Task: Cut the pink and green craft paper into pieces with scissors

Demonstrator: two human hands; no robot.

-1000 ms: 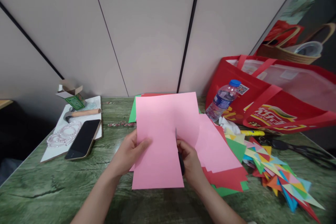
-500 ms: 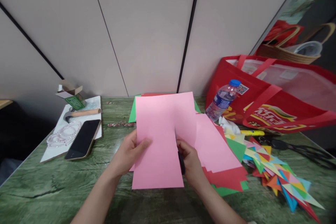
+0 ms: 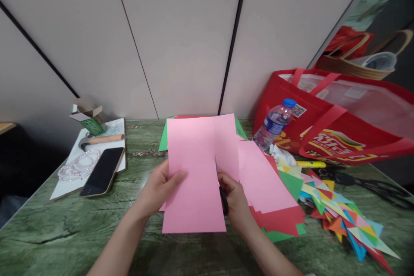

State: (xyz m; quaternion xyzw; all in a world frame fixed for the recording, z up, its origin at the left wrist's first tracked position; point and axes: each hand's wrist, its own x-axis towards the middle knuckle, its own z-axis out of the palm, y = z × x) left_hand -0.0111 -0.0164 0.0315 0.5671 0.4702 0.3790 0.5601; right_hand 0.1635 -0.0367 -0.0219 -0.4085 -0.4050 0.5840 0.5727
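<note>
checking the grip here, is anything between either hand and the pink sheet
Nothing visible. The left hand pinches the pink sheet directly, thumb on top. The right hand touches it at the slit, holding a dark tool that is mostly hidden.

Left hand [image 3: 158, 190], right hand [image 3: 235, 202]: fingers curled.
</note>
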